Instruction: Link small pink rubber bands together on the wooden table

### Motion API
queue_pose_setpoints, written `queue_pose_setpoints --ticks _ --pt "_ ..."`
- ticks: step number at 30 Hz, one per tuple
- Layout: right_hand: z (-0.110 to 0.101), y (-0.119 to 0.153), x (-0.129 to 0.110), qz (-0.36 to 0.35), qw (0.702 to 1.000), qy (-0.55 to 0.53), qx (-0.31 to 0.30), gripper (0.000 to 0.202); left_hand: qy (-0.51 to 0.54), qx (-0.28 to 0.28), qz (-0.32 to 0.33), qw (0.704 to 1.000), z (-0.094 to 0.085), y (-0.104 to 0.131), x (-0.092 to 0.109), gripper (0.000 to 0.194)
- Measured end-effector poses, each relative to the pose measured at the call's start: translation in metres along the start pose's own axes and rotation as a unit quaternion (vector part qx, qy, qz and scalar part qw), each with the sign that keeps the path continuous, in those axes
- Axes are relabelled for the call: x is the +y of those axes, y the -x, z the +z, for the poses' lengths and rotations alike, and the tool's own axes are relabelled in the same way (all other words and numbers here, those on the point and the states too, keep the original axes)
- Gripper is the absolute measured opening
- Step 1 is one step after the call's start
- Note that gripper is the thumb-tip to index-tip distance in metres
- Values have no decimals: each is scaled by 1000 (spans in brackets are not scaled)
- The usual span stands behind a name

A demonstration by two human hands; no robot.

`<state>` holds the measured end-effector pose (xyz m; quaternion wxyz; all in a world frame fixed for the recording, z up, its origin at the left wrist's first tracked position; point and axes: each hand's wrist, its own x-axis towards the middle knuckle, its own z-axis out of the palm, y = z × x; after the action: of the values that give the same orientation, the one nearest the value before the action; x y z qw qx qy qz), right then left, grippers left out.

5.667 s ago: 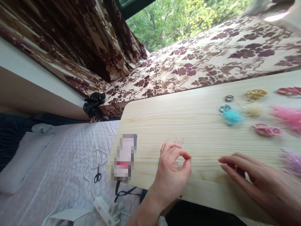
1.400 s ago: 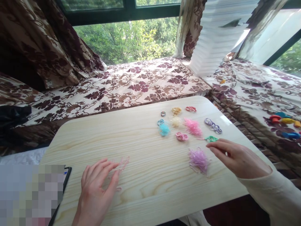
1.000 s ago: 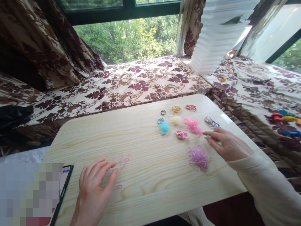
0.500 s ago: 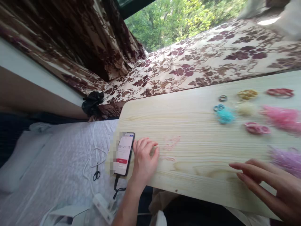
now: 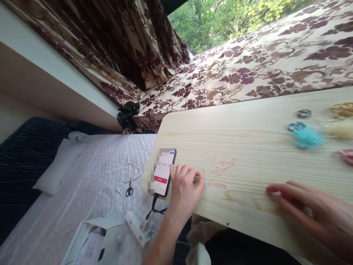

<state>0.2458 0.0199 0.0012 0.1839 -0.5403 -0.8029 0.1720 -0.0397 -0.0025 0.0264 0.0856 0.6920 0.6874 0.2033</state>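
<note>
My left hand (image 5: 186, 187) rests on the wooden table just right of a phone (image 5: 164, 173), its fingers loosely bent and apart, with nothing visible in them. The fingers lie against the phone's right edge; its screen shows a running timer and a red button. Right of this hand lie a small pile of pale pink loom bands (image 5: 222, 165) and a pink strip (image 5: 220, 184). My right hand (image 5: 306, 208) hovers low over the table's right part. Its index finger and thumb point left, slightly apart, holding nothing I can see.
Farther back sit turquoise bands (image 5: 307, 137), blue rings (image 5: 297, 126), a dark patterned ring (image 5: 304, 113), yellowish bands (image 5: 342, 109) and a pink ring bundle (image 5: 346, 156). On the bed left of the table (image 5: 193, 125) are scissors (image 5: 129, 191), a power strip (image 5: 136, 228) and a white box (image 5: 93, 235).
The view has swung left, so the table and phone sit farther right in the picture. My right hand has shifted left over the table, its thumb and index finger closer together. The left stays beside the phone.
</note>
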Motion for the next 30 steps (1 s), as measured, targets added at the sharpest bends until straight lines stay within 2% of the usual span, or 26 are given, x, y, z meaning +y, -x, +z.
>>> queue_pose_setpoints --ticks 3,8,14,20,26,30 --pt "-4 -2 -3 -51 998 -40 -11 35 -21 -15 3 1000 1 -8 3 9" --pt "-6 -5 -8 -41 998 -39 1 32 -55 -25 8 998 0 -14 7 17" --pt "-6 -6 -9 -31 999 -39 -13 31 -68 -43 16 997 -4 -16 4 15" --pt "-7 -7 -11 -54 997 -30 35 31 -86 -63 24 994 -4 -20 6 18" --pt "-7 -6 -11 -76 995 -33 50 31 -76 -52 32 995 -1 -20 6 19" --pt "-5 -3 -5 -42 998 -40 7 33 -16 -17 30 999 2 -17 10 20"
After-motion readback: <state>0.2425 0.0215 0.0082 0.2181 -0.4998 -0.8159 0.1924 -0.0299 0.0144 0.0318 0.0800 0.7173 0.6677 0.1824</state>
